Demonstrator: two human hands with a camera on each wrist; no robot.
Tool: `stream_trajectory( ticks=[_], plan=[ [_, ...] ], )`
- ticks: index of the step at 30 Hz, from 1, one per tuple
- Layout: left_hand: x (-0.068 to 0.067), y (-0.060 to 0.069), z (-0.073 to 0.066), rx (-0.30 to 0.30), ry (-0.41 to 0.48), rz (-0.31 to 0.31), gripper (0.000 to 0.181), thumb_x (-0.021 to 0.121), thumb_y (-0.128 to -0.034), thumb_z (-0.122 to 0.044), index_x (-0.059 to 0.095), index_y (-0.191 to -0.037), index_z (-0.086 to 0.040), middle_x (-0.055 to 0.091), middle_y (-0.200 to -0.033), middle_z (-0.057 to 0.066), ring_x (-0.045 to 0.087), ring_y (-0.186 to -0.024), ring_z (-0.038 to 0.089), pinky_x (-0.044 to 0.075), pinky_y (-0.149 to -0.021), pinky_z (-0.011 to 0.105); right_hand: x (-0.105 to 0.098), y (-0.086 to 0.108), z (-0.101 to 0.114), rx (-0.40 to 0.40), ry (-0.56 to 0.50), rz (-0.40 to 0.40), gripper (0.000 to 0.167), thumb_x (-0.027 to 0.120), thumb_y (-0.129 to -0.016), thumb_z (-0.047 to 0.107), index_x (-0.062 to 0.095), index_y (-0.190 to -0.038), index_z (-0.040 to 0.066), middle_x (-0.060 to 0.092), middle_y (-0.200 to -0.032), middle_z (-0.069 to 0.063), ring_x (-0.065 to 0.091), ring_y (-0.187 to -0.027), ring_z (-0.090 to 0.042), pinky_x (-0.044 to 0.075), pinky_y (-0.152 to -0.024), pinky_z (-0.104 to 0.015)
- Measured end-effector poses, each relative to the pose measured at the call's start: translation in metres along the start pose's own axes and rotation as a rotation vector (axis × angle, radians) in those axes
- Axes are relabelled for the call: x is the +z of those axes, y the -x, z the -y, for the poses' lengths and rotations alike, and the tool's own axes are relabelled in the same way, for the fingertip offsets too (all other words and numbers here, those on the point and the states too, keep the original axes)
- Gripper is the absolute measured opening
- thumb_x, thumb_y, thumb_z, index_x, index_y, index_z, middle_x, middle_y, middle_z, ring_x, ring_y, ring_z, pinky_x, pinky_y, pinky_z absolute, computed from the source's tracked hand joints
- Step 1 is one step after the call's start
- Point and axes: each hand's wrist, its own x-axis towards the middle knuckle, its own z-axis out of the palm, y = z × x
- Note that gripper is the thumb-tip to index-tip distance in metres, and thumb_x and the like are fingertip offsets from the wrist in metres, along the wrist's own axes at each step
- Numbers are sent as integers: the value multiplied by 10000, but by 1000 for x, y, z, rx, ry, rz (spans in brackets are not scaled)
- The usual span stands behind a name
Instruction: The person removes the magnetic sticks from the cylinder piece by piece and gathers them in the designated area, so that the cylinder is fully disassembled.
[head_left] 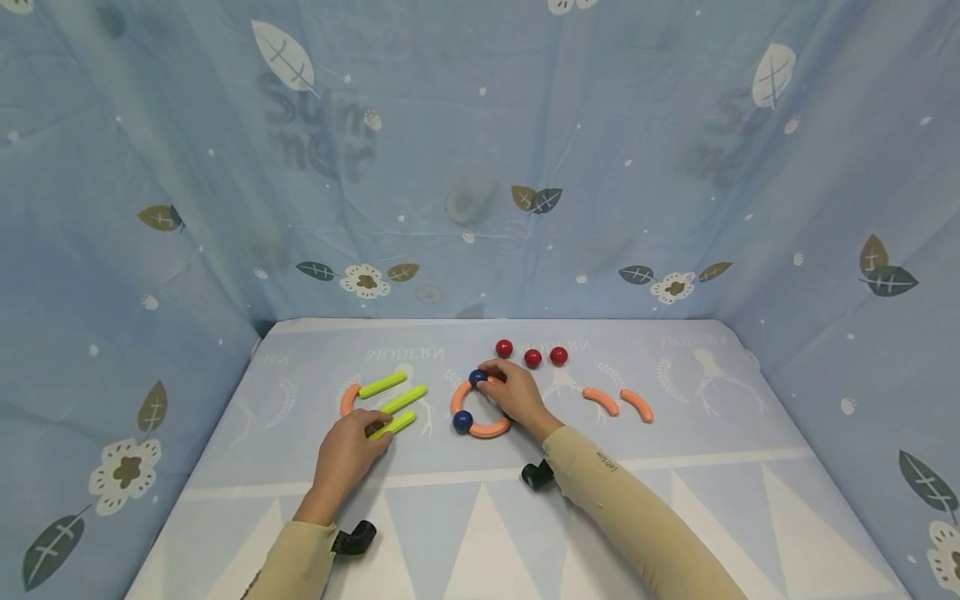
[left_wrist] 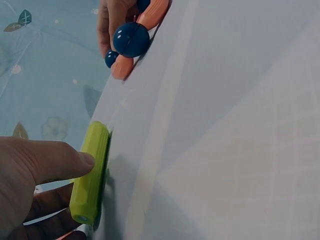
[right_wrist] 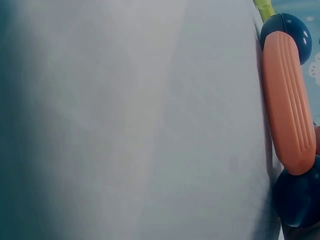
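Note:
My left hand (head_left: pixel 352 446) pinches the nearest yellow-green rod (head_left: pixel 397 423), its thumb on the rod in the left wrist view. Two more yellow-green rods (head_left: pixel 405 398) lie just beyond it. In the middle of the table, curved orange pieces (head_left: pixel 489 429) and blue balls (head_left: pixel 462 422) are joined in a ring. My right hand (head_left: pixel 517 396) grips the ring's far-right curved orange piece, beside the far blue ball (head_left: pixel 477 378). That hand covers part of the ring. The right wrist view shows one orange piece (right_wrist: pixel 287 105) between two blue balls.
Several loose parts lie about: three red balls (head_left: pixel 532 358) behind the ring, two curved orange pieces (head_left: pixel 637 406) at the right, and another curved orange piece (head_left: pixel 349 399) left of the rods. Blue patterned cloth (head_left: pixel 465 167) walls the table (head_left: pixel 465 517) at the back and sides.

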Motion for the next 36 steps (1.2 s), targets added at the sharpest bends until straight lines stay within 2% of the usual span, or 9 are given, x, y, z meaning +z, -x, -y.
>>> stream_trajectory(
  ticks=[9,15,21,25,30,36],
  plan=[
    [0,2,-3,-2,27,-25,305,837,-840,-180,765,-1120,-84,706,-1063,73,665,-942,245,534,-814,469,-5,1,-2,-23,-5,39,326,753,-941,234,704,-1257,170,695,-1248,-17,624,-1163,-202,491,-1038,-390],
    [3,1,-3,68,-5,-78,323,843,-839,-191,760,-1135,-90,689,-1158,103,632,-1079,317,513,-906,516,-15,10,-5,-76,-39,42,372,740,-952,210,677,-1316,165,680,-1268,-44,642,-1115,-201,522,-985,-392],
    [6,3,-11,140,35,-118,339,845,-837,-194,754,-1140,-73,694,-1174,105,617,-1148,335,499,-955,528,-23,21,-9,-69,-66,39,339,719,-969,203,684,-1304,168,682,-1257,-41,660,-1107,-216,536,-975,-409],
    [12,5,-17,165,67,-125,312,831,-851,-203,762,-1132,-86,700,-1125,68,623,-1103,292,510,-939,492,-29,30,-11,-66,-77,50,335,719,-969,190,686,-1301,161,675,-1255,-21,660,-1136,-232,526,-995,-422],
    [25,9,-26,216,98,-151,294,827,-850,-179,769,-1130,-111,695,-1072,27,611,-1028,244,519,-893,448,-36,41,-15,-52,-59,74,320,708,-979,224,685,-1297,201,652,-1254,19,649,-1143,-198,523,-997,-413],
    [37,11,-43,239,127,-136,364,848,-833,-187,747,-1177,-127,663,-1131,43,592,-1076,247,512,-917,452,-45,52,-18,-56,-20,68,332,729,-961,204,689,-1290,183,653,-1255,-4,648,-1131,-192,528,-993,-402]
  ],
)
